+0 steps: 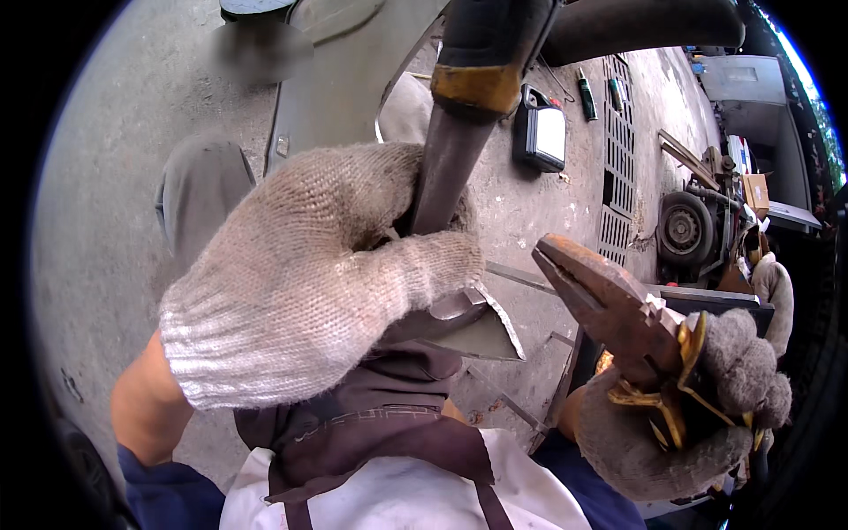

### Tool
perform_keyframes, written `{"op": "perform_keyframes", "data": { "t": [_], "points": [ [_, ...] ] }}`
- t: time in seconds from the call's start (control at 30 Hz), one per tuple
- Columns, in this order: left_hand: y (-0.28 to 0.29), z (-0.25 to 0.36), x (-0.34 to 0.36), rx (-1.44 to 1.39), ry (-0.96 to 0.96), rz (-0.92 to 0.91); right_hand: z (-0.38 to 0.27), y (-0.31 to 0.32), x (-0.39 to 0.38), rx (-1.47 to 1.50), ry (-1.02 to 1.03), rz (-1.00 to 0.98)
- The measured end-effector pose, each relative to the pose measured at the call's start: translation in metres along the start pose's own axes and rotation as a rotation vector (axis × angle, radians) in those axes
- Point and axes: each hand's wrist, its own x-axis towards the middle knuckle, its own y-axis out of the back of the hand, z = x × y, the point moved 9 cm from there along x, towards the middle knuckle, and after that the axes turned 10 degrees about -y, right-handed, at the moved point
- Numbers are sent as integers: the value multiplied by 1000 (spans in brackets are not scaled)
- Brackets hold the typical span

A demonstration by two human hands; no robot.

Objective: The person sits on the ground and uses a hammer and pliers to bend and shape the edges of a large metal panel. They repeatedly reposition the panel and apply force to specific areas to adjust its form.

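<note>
My left hand (314,269), in a knitted beige glove, is closed round the metal shaft (446,163) of a tool with a black and yellow grip (484,57). Just below those fingers shows a grey piece of sheet metal (459,331) with a bright, jagged edge; whether the hand also holds it is unclear. On the right, my right hand (667,442), in a dirty grey glove, is closed on rusty pliers (609,314) with worn yellow handles, their jaws pointing up and left, apart from the metal piece. A large grey metal panel (340,62) lies beyond my left hand.
A black curved tube (645,22) crosses the top. On the concrete floor (115,221) are a black jug (539,128), green tubes (586,95) and a drain grate (618,159). At the right stand a wheel (685,228), a cardboard box (755,193) and a dark-topped bench (707,302).
</note>
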Motion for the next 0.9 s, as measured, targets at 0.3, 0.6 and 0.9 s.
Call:
{"op": "perform_keyframes", "data": {
  "t": [0.3,0.6,0.9],
  "points": [
    [-2,-1,0,58,-22,-32,5,-13,9,-14,-30,51],
    [1,-6,-2,92,-58,-35,5,-20,20,-18,-46,103],
    [7,-4,-5,93,-59,-23,-7,-3,15,108,125,334]
  ]
}}
